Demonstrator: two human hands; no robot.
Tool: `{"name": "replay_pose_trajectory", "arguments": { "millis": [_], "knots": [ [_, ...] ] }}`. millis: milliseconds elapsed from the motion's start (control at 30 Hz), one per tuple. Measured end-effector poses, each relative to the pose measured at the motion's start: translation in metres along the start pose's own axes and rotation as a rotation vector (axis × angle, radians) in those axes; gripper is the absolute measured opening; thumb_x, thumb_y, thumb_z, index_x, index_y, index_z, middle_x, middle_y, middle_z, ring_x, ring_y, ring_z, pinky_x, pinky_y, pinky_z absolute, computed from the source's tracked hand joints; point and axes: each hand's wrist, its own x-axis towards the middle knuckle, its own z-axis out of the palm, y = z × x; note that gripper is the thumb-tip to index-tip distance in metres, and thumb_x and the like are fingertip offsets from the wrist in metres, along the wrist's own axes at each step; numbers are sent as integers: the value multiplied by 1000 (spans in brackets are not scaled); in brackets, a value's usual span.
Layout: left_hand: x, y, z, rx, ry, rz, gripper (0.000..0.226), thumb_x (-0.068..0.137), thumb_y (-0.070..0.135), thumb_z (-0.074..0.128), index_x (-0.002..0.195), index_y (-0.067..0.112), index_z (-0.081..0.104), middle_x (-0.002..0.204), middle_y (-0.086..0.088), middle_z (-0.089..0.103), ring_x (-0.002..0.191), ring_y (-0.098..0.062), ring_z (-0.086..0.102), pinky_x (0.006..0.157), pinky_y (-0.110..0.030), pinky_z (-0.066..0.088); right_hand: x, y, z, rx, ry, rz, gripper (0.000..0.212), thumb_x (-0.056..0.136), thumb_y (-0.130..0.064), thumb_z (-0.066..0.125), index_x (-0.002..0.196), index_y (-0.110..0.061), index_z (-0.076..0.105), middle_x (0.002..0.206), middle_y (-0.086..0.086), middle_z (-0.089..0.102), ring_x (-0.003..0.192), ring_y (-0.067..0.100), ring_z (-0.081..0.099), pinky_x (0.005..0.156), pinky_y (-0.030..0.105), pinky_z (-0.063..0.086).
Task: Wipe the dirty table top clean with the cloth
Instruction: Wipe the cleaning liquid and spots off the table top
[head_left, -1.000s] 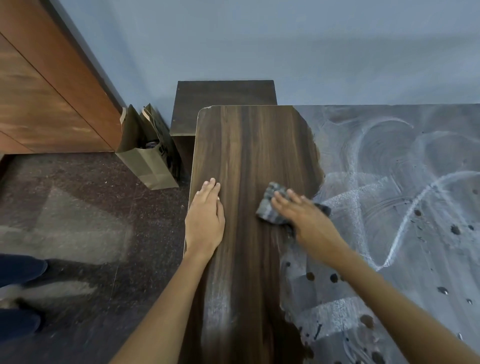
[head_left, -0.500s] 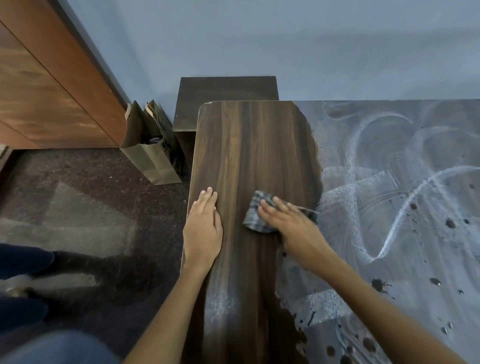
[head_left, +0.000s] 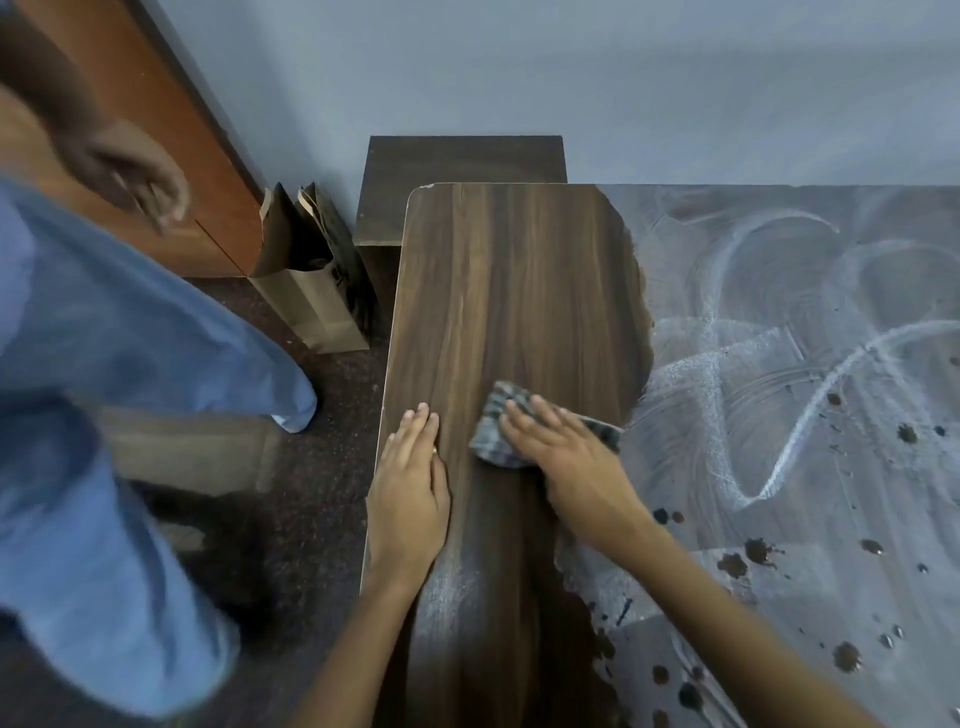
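Note:
The dark wood-grain table top (head_left: 519, 291) shows bare wood along its left strip. The rest of it, to the right, carries a whitish chalky film (head_left: 779, 338) with swirl marks and dark spots. A grey checked cloth (head_left: 496, 434) lies on the wood near the border of the film. My right hand (head_left: 566, 457) presses flat on the cloth with straight fingers. My left hand (head_left: 410, 493) rests flat on the table beside its left edge, fingers straight, a short gap from the cloth.
Another person in blue clothes (head_left: 104, 415) stands blurred at the left, a hand (head_left: 135, 176) raised. A brown paper bag (head_left: 306, 291) leans by the wall next to a small dark side table (head_left: 462, 161). A wooden cabinet (head_left: 156, 130) fills the upper left.
My right hand has slid the cloth leftward onto the bare wood. A person in blue has come into view on the left. My left hand stays put.

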Motion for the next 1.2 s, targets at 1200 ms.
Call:
{"name": "replay_pose_trajectory", "arguments": {
  "millis": [1200],
  "knots": [
    [-100, -6, -8, -7, -12, -82, 49, 93, 27, 24, 133, 11, 47, 141, 6, 41, 135, -6, 28, 112, -24, 21, -17, 7, -3, 18, 167, 298, 66, 85, 12, 40, 144, -16, 29, 153, -2, 26, 144, 21, 12, 116, 28, 3]
  ]
}}
